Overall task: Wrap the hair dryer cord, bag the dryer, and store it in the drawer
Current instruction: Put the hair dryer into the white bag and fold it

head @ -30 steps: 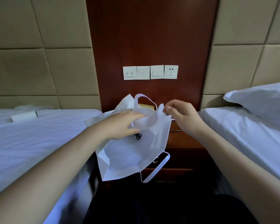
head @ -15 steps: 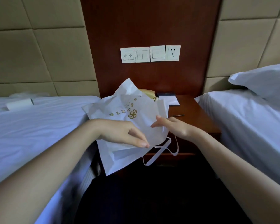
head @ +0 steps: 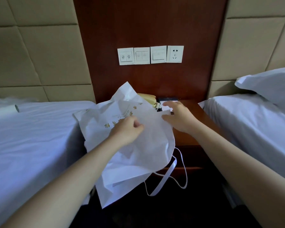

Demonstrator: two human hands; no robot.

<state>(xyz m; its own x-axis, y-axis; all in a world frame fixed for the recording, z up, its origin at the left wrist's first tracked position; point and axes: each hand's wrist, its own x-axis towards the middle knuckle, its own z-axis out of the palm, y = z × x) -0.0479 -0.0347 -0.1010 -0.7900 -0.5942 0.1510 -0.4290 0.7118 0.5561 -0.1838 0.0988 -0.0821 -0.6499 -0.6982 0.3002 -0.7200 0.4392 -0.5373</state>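
A white fabric bag with gold print lies over the front of the wooden nightstand, its mouth and white handles hanging down over the drawer fronts. My left hand pinches the bag's cloth near the print. My right hand rests with relaxed fingers on the bag's right edge. The hair dryer is not visible; whether it is inside the bag I cannot tell.
A yellowish object and a dark box with a white card sit at the nightstand's back. White beds flank it; a pillow is on the right one, a white roll on the left. Switches and socket on the panel.
The bag has been turned and laid down on the nightstand with its handles now hanging low. Both hands moved forward onto it; the right hand let go of the handle.
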